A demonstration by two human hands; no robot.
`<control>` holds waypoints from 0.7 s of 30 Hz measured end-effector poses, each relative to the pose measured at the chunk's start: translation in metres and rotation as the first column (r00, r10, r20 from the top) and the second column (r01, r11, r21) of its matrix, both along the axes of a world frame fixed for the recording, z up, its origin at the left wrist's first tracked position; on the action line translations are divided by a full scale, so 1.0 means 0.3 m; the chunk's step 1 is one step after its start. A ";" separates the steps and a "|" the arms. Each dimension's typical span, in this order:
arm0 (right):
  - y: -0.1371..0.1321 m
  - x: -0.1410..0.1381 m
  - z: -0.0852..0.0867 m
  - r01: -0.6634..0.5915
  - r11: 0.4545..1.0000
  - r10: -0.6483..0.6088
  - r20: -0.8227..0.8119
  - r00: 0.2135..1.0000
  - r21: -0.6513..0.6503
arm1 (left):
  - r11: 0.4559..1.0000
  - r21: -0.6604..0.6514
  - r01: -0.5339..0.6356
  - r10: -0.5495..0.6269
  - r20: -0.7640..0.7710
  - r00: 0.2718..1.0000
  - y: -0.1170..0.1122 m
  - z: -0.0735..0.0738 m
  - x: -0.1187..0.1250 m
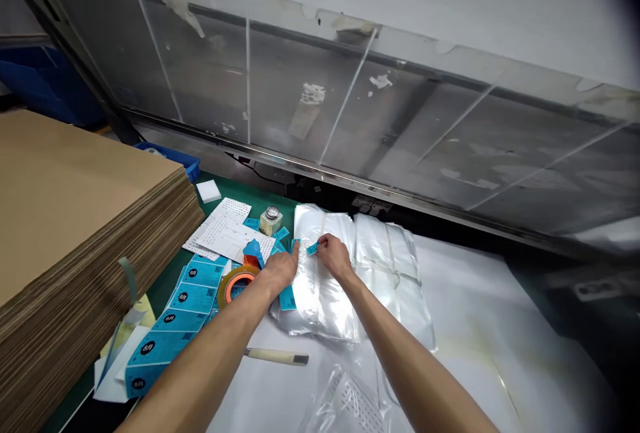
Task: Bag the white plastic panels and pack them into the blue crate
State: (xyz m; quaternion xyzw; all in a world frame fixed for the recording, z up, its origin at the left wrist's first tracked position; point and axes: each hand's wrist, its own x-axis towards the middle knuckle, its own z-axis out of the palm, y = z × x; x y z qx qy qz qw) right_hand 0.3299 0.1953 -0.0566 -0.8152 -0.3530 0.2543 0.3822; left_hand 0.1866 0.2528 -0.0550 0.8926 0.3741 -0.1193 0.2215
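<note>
My left hand is at the left edge of a bundle of clear plastic bags. Its fingers are closed at a strip of blue labels, which shows below the hand and at the fingertips. Just to the right, my right hand pinches a small blue label above the same bundle. A second tied bundle of clear bags lies beside it, under my right wrist. Close to my left forearm are a roll of tape and sheets of blue labels.
A tall stack of cardboard stands at left. Written papers, a small glass jar and a white block sit behind the labels. A wooden-handled tool lies in front. A clear panel borders the back.
</note>
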 end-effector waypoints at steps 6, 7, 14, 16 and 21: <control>-0.359 -0.137 0.127 0.301 0.928 -0.187 -0.422 0.887 0.221 | 0.988 0.155 0.007 -0.004 -0.017 1.000 -0.044 0.104 -0.051; -0.461 -0.186 0.150 0.361 0.902 -0.208 -0.492 0.845 0.238 | 0.979 0.205 -0.005 0.005 0.000 1.000 -0.063 0.141 -0.060; -1.058 -0.499 0.262 0.809 0.564 -0.123 -0.952 0.280 0.165 | 0.984 -0.065 -0.167 0.173 0.598 0.783 -0.595 0.312 -0.055; -1.188 -0.530 0.266 0.876 0.465 -0.101 -0.975 0.199 0.130 | 0.940 -0.333 -0.070 0.275 0.619 0.736 -0.855 0.298 -0.037; -1.623 -0.554 0.198 0.953 0.287 -0.552 -0.797 0.246 0.096 | 0.573 -0.814 0.093 0.375 0.362 0.853 -1.416 0.221 -0.015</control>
